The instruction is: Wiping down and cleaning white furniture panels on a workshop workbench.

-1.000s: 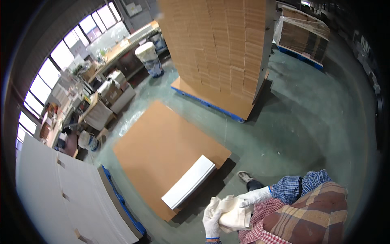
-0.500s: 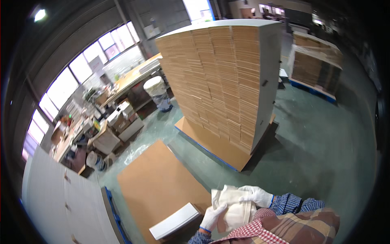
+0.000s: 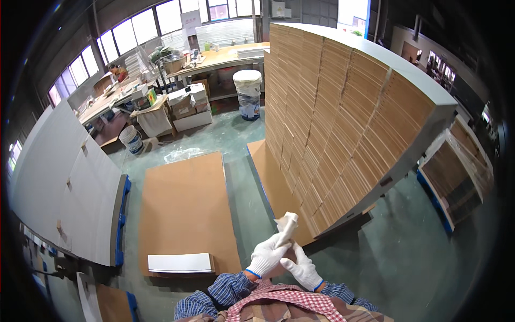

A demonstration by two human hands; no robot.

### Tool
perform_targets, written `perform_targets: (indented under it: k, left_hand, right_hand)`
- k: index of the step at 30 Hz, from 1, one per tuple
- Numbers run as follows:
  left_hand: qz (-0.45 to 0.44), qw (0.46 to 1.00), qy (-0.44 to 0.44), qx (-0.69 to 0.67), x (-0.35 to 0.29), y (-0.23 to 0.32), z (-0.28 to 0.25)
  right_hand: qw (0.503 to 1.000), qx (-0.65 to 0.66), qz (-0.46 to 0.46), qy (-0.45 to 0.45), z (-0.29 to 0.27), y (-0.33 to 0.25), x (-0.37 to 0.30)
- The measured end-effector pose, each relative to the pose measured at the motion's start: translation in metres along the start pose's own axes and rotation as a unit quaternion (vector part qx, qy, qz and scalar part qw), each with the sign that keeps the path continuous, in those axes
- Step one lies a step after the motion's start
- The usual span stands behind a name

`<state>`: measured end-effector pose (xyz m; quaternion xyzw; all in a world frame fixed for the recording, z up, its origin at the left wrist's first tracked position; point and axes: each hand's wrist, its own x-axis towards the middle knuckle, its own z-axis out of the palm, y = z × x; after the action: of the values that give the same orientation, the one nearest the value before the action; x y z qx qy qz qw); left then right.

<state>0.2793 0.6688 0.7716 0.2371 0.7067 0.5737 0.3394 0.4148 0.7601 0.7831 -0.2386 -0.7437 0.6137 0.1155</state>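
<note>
In front of my body I hold a cream-white folded cloth [image 3: 288,225]; its upper end sticks up past my fingers. My left hand [image 3: 266,255], in a white knitted glove with a blue cuff edge, is closed round the cloth. My right hand [image 3: 303,269], gloved the same way, is just to the right and lower, thumb toward the left hand. Its fingertips are partly hidden behind the left hand, so its grip does not show. Beyond the hands rises a tall stack of brown cardboard sheets [image 3: 343,118] with a white top.
A brown board [image 3: 185,198] lies on the floor ahead, with a short pile of white sheets [image 3: 179,263] at its near edge. To the left, white stacked sheets [image 3: 64,182] stand on a blue pallet [image 3: 121,214]. Cluttered workbenches, a covered drum [image 3: 248,96] and a bucket [image 3: 131,139] are farther back.
My view has swung to the right. The cloth, earlier spread between both hands, is now narrow and upright in my left hand. My hands have come closer together.
</note>
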Motion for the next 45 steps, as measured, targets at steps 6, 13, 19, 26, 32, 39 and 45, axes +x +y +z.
perform_targets:
  k: [6,13,19,26,32,39,45]
  left_hand:
    - [0.202,0.947,-0.129,0.216,0.082,0.04,-0.011]
    - [0.16,0.937,-0.237,0.201,0.236,0.066,-0.08]
    - [0.035,0.956,-0.276,0.094,0.374,0.105,-0.156]
    - [0.02,0.97,-0.243,0.001,0.508,0.113,-0.225]
    - [0.008,0.968,-0.249,-0.011,0.64,0.149,-0.288]
    - [-0.028,0.976,-0.217,-0.013,0.768,0.188,-0.344]
    - [-0.013,0.964,-0.249,0.093,0.898,0.201,-0.399]
  right_hand:
    - [0.881,0.465,0.081,-0.034,-0.034,0.025,0.107]
    - [0.832,0.526,0.168,-0.05,-0.04,0.03,0.295]
    - [0.832,0.526,0.162,-0.064,-0.034,-0.003,0.443]
    - [0.879,0.42,0.167,-0.15,-0.038,-0.047,0.6]
    - [0.898,0.377,0.111,-0.199,-0.043,-0.07,0.752]
    - [0.921,0.311,0.149,-0.18,-0.042,-0.103,0.909]
    - [0.905,0.359,0.121,-0.193,-0.034,-0.101,1.024]
